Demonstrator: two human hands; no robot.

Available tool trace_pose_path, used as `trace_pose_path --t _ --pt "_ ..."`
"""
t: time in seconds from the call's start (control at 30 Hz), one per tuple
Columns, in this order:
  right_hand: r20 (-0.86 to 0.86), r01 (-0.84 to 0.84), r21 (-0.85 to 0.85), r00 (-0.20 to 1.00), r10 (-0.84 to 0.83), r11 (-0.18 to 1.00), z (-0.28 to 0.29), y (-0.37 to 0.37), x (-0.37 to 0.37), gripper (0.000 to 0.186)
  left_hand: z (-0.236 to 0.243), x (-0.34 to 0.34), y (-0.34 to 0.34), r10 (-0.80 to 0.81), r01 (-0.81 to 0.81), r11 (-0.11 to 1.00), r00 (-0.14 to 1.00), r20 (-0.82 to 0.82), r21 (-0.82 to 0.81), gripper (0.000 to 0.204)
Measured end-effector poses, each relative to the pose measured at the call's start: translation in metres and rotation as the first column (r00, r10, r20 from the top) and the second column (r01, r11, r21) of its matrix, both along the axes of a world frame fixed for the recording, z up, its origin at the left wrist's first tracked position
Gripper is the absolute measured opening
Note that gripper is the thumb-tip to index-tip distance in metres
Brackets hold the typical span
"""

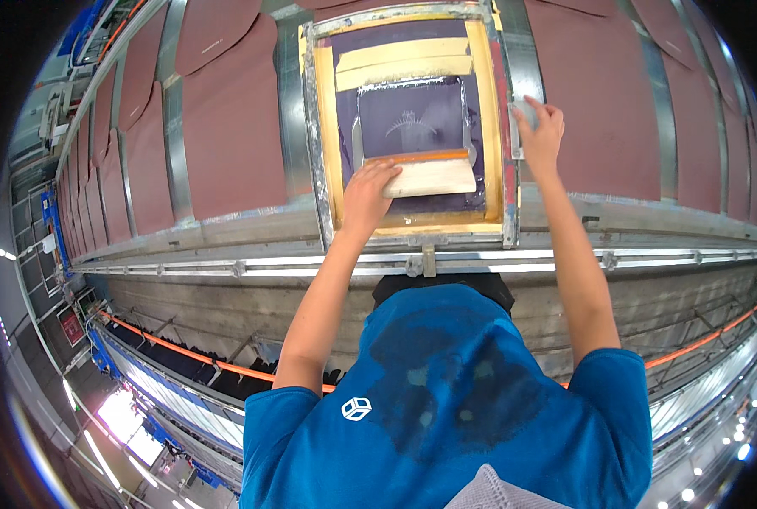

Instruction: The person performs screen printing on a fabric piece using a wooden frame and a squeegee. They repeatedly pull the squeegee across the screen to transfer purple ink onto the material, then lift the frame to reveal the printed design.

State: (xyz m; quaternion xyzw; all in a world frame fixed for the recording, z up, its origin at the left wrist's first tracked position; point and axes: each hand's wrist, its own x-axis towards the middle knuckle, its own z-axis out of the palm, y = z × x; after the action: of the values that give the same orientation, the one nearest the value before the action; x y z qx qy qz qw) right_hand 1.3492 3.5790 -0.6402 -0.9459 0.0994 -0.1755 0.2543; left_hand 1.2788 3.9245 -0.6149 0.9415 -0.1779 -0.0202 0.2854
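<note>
A screen-printing frame (493,127), edged with yellow tape, lies before me on the long table. Its dark purple mesh (412,106) carries a small pale curved design. Across the lower part of the mesh rests a squeegee (434,178) with a pale wooden handle and an orange blade. My left hand (370,191) grips its left end, the thumb lying along the top. Just past the right rail hovers or rests my right hand (544,136), thumb and fingers apart and nothing visible in them; whether it touches the rail I cannot tell.
Maroon fabric pieces (230,127) lie flat on both sides, with shiny metal strips (175,153) between them. A metal rail (311,265) with clamps runs along the table's near edge. Behind me stretches an orange bar (192,349); bright lamps shine at the lower corners.
</note>
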Motion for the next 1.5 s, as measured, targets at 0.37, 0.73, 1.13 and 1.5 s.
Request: trace_pose_path --t 0.37,0.73,1.13,1.5 --pt "-0.068 0.133 0.273 0.991 -0.118 0.953 0.018 0.011 -0.008 0.027 -0.004 -0.073 0.006 0.05 -0.05 0.996 0.999 0.003 -0.07 0.063" --pt "-0.004 0.067 0.474 0.997 -0.074 0.878 0.034 0.042 -0.018 0.024 0.028 -0.079 0.024 0.093 -0.093 0.996 0.995 0.038 -0.011 0.066" --pt "0.033 -0.086 0.556 0.996 0.081 0.827 0.129 0.061 0.043 0.023 0.077 -0.022 0.022 0.107 -0.102 0.99 0.993 0.056 -0.094 0.072" --pt "-0.049 0.096 0.407 0.995 -0.083 0.908 -0.009 0.049 0.003 0.019 -0.012 -0.047 0.036 -0.049 0.052 0.997 0.996 -0.069 0.05 0.069"
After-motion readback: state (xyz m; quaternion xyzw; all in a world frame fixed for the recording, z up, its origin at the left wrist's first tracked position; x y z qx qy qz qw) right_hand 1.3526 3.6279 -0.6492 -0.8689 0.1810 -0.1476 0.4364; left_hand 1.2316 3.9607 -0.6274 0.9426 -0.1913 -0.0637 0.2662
